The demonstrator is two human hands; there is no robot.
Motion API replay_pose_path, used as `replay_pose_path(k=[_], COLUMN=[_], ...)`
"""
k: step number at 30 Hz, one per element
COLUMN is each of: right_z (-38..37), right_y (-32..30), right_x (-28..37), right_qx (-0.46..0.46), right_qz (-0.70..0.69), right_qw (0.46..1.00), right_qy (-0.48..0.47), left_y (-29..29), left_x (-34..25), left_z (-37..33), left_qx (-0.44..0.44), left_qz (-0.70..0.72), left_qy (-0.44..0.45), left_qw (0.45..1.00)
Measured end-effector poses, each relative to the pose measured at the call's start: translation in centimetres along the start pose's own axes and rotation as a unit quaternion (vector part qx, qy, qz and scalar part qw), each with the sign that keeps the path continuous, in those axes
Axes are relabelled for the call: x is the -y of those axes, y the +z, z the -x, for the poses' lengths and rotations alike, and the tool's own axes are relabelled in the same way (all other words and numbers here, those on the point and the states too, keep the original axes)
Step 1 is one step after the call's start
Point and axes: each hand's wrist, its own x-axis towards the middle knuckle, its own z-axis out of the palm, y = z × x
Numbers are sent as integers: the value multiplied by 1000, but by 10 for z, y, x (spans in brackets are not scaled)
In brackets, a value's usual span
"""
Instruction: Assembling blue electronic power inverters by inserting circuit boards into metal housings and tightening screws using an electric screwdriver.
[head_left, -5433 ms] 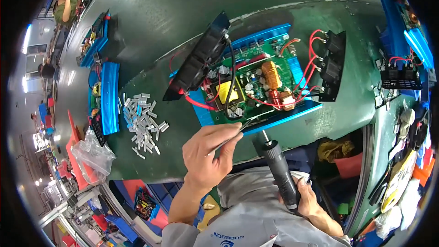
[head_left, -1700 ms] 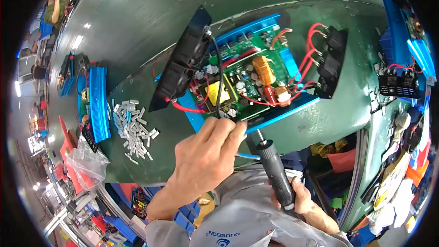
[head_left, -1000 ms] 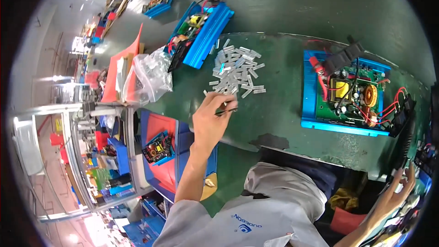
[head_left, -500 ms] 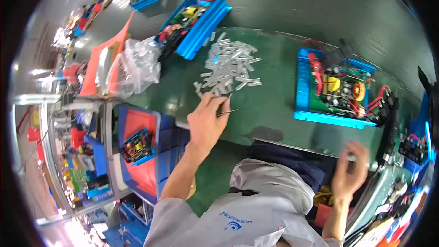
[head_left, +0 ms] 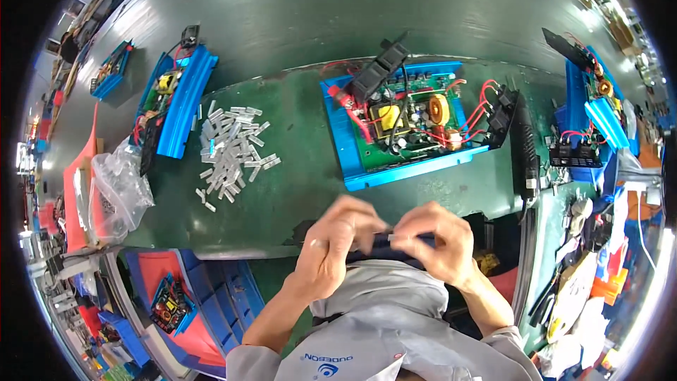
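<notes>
My left hand (head_left: 335, 247) and my right hand (head_left: 443, 243) are close together over my lap, just off the near table edge. The right fingertips pinch what looks like a small clear plastic piece (head_left: 393, 238). The left fingers are bent and closed, smeared by motion; what they hold cannot be made out. Beyond them on the table lies a pile of short clear plastic pieces (head_left: 229, 152). Ahead of my hands sits an open blue metal case (head_left: 395, 178) with a green circuit board, a yellow transformer, a copper coil and red wires.
A black pen-shaped tool (head_left: 524, 148) lies right of the case. More blue cases with boards stand at far left (head_left: 185, 109) and right (head_left: 605, 123). A clear plastic bag (head_left: 121, 187) lies at the left edge. Below is a blue bin (head_left: 211, 289) with a red lining.
My left hand has moved from beside the clear pile toward my right hand, which has come in from the right. The view has turned rightward; the thin pointed tool in the left hand no longer shows clearly.
</notes>
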Motion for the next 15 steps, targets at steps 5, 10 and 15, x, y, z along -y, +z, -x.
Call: replay_pose_path(k=[5,10,15], right_z=[7,5,1], right_y=[2,-4,-4], right_x=[-9,-19,-17], right_qx=[-113,-118,-128], right_qz=[-91,-16,-34], right_qw=[966,981,979], right_qy=[215,154,155], left_y=[-3,4,8], left_x=[-9,-19,-22], left_z=[-22,-40,-43], left_qx=[-15,-50,-73], left_qz=[-101,-7,75], left_qy=[-5,-39,-67], left_qw=[995,998,992])
